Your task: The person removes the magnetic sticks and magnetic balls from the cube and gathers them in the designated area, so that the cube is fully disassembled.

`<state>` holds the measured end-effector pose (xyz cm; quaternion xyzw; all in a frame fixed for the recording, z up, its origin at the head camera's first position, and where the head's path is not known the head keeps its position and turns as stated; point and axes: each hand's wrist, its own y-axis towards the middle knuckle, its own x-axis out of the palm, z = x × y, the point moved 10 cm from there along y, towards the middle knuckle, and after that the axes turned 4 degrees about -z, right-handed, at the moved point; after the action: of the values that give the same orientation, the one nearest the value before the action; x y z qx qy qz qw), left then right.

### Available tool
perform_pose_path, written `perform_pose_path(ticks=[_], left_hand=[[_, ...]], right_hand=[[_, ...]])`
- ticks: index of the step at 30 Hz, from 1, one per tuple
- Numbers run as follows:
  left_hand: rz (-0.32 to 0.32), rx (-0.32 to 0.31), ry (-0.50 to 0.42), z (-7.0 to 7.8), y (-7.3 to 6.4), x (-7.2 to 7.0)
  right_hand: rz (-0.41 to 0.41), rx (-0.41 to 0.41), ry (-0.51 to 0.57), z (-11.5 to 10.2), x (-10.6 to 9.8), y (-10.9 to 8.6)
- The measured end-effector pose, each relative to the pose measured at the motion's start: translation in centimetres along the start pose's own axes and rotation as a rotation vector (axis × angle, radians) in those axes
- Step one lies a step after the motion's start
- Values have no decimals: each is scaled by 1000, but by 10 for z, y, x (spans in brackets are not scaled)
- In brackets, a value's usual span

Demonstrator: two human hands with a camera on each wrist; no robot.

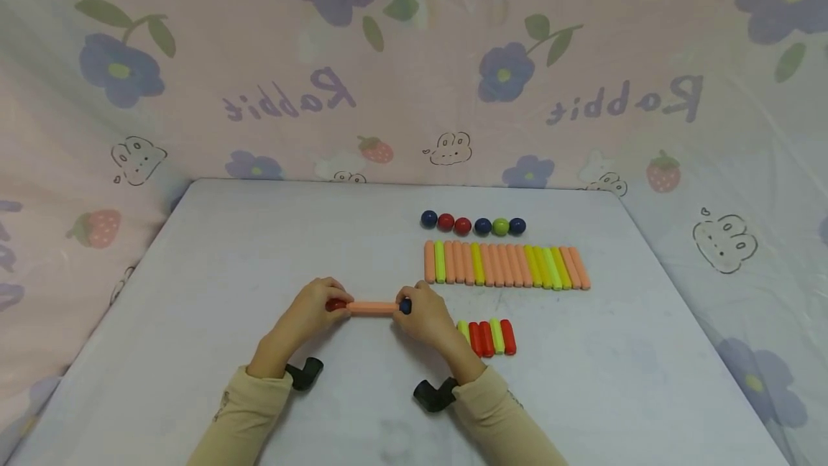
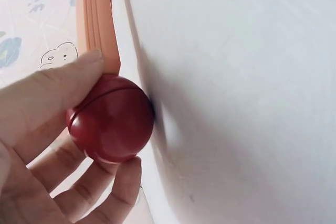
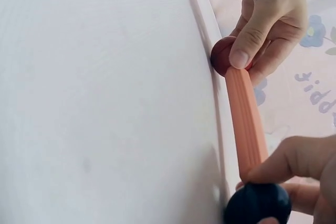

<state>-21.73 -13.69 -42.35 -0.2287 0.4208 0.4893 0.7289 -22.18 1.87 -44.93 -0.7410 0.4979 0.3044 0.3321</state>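
An orange stick (image 1: 373,309) spans the gap between my two hands, low over the white table. At its left end is a dark red ball (image 2: 113,121), which my left hand (image 1: 321,305) pinches between thumb and fingers where ball meets stick. A dark blue ball (image 3: 257,203) sits against the stick's other end. My right hand (image 1: 423,313) grips that ball, its thumb touching the joint. Fingers partly cover both balls in the head view. Whether the ball and stick ends are fully locked together, I cannot tell.
Right of centre lies a row of orange, yellow and green sticks (image 1: 507,265). Behind it runs a line of blue, red and green balls (image 1: 462,226). Short red and green sticks (image 1: 486,339) lie beside my right forearm. The white table (image 1: 162,322) meets a patterned cloth at the back.
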Motion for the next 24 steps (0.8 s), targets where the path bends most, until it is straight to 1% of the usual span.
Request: perform_pose_path(ticks=[4, 7, 15, 19, 21, 24], left_hand=[[-7, -25, -13, -3, -1, 1], [-5, -30, -15, -4, 0, 2], [-1, -24, -17, -1, -1, 0], [-3, -39, -21, -3, -1, 0], [-6, -53, -25, -5, -1, 0], [-13, -58, -34, -6, -1, 0]], right_hand=[[4, 16, -8, 2, 2, 2], [9, 25, -14, 4, 2, 3], [50, -7, -12, 5, 1, 3], [68, -11, 14, 8, -2, 5], [63, -10, 32, 8, -4, 7], [35, -17, 57, 7, -8, 12]])
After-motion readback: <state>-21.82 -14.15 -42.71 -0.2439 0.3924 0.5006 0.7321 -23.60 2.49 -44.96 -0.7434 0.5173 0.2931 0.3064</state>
